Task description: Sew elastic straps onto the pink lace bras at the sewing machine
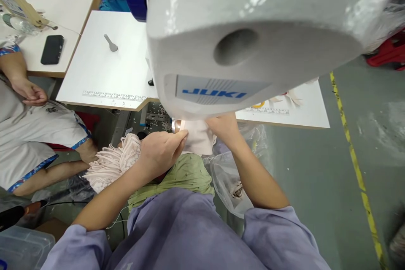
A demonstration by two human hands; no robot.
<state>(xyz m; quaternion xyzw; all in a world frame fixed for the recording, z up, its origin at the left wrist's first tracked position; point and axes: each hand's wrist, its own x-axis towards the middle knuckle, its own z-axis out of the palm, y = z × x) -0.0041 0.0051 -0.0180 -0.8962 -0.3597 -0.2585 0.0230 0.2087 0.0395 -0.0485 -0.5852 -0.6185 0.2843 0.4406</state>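
A large white sewing machine head (240, 38) fills the top middle of the head view. Just under its front edge lies a pale pink fabric piece (199, 137). My left hand (161, 152) is closed, its fingers pinching the left edge of that fabric. My right hand (225, 128) rests on the fabric's right side, its fingertips hidden beneath the machine. A bundle of pink lace pieces (114, 162) lies on my lap by my left wrist, over green cloth (183, 173).
The white sewing table (104, 71) carries printed rulers and a grey tool (110, 43). A black phone (52, 49) lies on a neighbouring table. Another person's arm and hand (27, 90) are at the left. A clear plastic bag (228, 181) hangs on the right; a yellow floor line (354, 164) runs beyond.
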